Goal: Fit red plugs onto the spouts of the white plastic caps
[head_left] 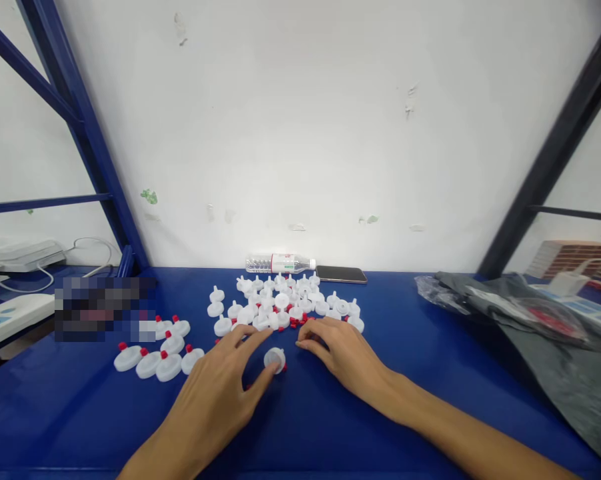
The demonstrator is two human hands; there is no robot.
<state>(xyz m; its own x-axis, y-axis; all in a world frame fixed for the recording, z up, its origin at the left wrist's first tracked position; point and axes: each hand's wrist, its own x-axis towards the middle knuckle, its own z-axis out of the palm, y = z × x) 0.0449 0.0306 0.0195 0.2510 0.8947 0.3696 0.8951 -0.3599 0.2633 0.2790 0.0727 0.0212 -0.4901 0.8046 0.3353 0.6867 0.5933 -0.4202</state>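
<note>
My left hand [220, 377] is open, thumb and fingers spread around a single white round disc with a short nozzle [274, 359]. Its thumb tip meets the disc's lower edge; whether it presses on it I cannot tell. A bit of red shows beside that disc. My right hand [343, 357] has its fingertips drawn together at the near edge of a pile of small red caps [294, 323]; anything between them is hidden. Behind both hands lies a heap of similar white nozzle discs [280, 301]. On the left, several white discs with red caps on their nozzles [168, 367] are grouped.
A clear plastic bottle [280, 263] lies against the wall beside a dark phone [341, 274]. Grey plastic bags [520, 320] cover the table's right side. Blue frame posts [88, 133] rise at both sides. A white power strip [15, 317] sits at the left edge.
</note>
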